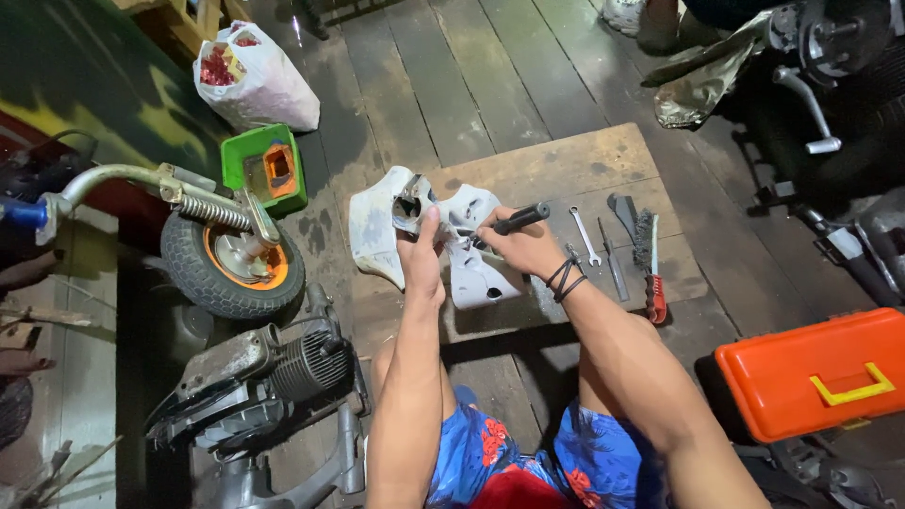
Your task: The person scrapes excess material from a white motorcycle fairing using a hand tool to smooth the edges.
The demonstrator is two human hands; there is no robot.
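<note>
**Hands at work on a grey plastic cover**

Both hands are busy over the wooden board. The left hand is curled tight around the top edge of a pale grey, curvy plastic cover, with the thumb pressed on it. I think it grips there so the cover cannot wobble. The right hand is closed around a black-handled tool, most likely a screwdriver. Its tip points left and down into the cover, but the very end is too small to see. Black bands sit on that wrist.

The cover rests on a flat brown wooden board that lies on the dark plank floor, just past the person's knees in blue flowered shorts. The board gives a steady place to work.

Just right of the hands, small tools lie side by side on the board, close enough to grab: a shiny silver spanner, a thin grey metal tool and a wire brush with a red handle.

Nearer, on the right, sits a shut orange plastic toolbox with a yellow handle. On the left lies a grey engine with metal fins. Past it is a small black wheel with an orange middle, joined to a spring and a curved silver bar. Farther off are a green plastic tray and a white bag with red bits inside.
</note>
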